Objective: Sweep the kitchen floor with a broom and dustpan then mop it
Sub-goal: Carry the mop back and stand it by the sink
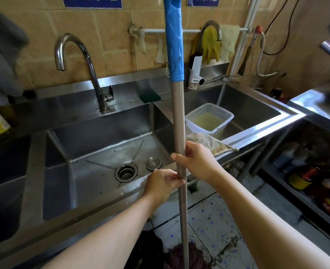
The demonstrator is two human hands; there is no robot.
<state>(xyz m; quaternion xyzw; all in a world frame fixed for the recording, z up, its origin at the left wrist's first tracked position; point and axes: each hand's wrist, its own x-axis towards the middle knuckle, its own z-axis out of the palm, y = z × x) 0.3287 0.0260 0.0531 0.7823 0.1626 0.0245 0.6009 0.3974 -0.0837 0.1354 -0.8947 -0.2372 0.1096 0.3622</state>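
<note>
I hold a mop upright in front of a steel sink. Its beige handle (178, 117) carries a blue plastic grip (173, 39) at the top. The dark maroon mop head (181, 255) rests on the tiled floor (214, 226) at the bottom of the frame. My right hand (197, 160) wraps the handle from the right. My left hand (162, 184) grips it just below, from the left. No broom or dustpan shows.
The left sink basin (102, 152) has a drain (126, 171) and a curved tap (78, 61). The right basin holds a plastic tub (209, 119) of murky water. A rag (210, 143) lies on the sink edge. Steel shelving (305, 181) with bottles stands at right.
</note>
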